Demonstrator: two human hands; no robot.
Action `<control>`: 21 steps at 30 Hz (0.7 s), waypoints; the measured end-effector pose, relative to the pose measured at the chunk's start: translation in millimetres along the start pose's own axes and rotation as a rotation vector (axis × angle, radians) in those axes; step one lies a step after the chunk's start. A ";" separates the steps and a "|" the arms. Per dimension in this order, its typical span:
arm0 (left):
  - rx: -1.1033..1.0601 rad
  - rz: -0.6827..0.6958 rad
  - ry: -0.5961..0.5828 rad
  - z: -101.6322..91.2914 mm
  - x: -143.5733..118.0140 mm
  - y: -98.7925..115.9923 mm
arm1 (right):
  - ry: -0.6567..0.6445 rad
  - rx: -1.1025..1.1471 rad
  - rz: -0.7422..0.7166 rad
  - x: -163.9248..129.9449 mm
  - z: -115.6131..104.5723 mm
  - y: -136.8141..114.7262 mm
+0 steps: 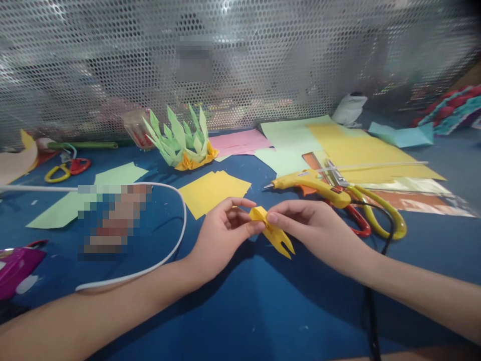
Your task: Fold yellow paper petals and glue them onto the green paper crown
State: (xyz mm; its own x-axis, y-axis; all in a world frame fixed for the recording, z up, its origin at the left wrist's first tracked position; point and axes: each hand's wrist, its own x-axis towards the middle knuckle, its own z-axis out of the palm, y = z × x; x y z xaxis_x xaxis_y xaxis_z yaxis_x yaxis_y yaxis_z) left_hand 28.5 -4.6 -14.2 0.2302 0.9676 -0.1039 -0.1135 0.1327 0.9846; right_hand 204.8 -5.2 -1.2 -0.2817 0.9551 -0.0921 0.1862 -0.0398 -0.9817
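Between my two hands is a folded piece of yellow paper (pixel 278 239), with two pointed tips hanging toward the lower right. My left hand (pixel 229 225) pinches its left side between thumb and fingers. The thumb and fingertips of my right hand (pixel 304 218) close on its upper right side. Just beyond my left hand lie yellow paper sheets (pixel 214 190) on the blue table (pixel 240 311). A yellow glue gun (pixel 311 185) rests beyond my right hand, its nozzle pointing left, beside large scissors (pixel 391 220) with yellow and red handles.
A green folded-paper crown (pixel 176 140) with orange pieces stands near the perforated metal panel (pixel 240 60). Green sheets (pixel 289 135), a big yellow sheet (pixel 361 150) and pink paper (pixel 240 143) lie behind. A white cable (pixel 180 220) loops at left; a purple tool (pixel 18 271) sits at the left edge.
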 end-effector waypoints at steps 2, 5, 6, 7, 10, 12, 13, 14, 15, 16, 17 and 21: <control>-0.006 -0.007 -0.011 0.0 0.7 1.2 | 0.019 0.030 0.000 -1.1 1.5 -0.1; 0.045 -0.002 -0.075 0.5 0.7 2.0 | 0.059 0.045 -0.026 -2.9 2.6 -0.9; 0.067 0.007 -0.095 0.7 0.4 1.9 | 0.070 0.042 -0.034 -3.2 2.5 -1.0; 0.081 0.018 -0.110 0.8 0.0 1.7 | 0.075 0.038 -0.041 -3.3 2.2 -0.7; 0.077 0.049 -0.137 1.4 -1.5 2.2 | 0.069 0.034 -0.048 -2.1 0.5 1.6; 0.065 0.057 -0.149 1.6 -2.2 3.6 | 0.059 0.036 -0.040 -0.6 -0.7 3.6; 0.066 0.061 -0.152 1.5 -2.4 4.3 | 0.050 0.032 -0.032 0.0 -1.1 4.3; 0.068 0.064 -0.155 1.2 -2.3 4.8 | 0.034 0.018 -0.021 0.4 -1.2 4.7; 0.070 0.063 -0.162 0.7 -2.0 4.9 | 0.009 -0.009 -0.011 0.5 -1.1 4.8; 0.068 0.058 -0.172 0.0 -1.5 4.7 | -0.022 -0.048 -0.008 0.2 -0.9 4.7; 0.061 0.050 -0.186 -0.9 -0.8 4.1 | -0.053 -0.095 -0.012 -0.4 -0.4 4.4; 0.022 0.016 -0.257 -4.4 2.1 1.0 | -0.117 -0.240 -0.107 -4.0 1.2 2.8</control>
State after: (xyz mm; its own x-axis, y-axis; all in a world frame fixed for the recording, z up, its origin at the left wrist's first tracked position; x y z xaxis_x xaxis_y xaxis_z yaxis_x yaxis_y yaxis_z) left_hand 24.7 -1.5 -14.0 0.4668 0.8828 -0.0522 -0.0990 0.1108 0.9889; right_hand 205.4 -9.6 -3.8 -0.4156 0.9093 -0.0226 0.3628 0.1430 -0.9208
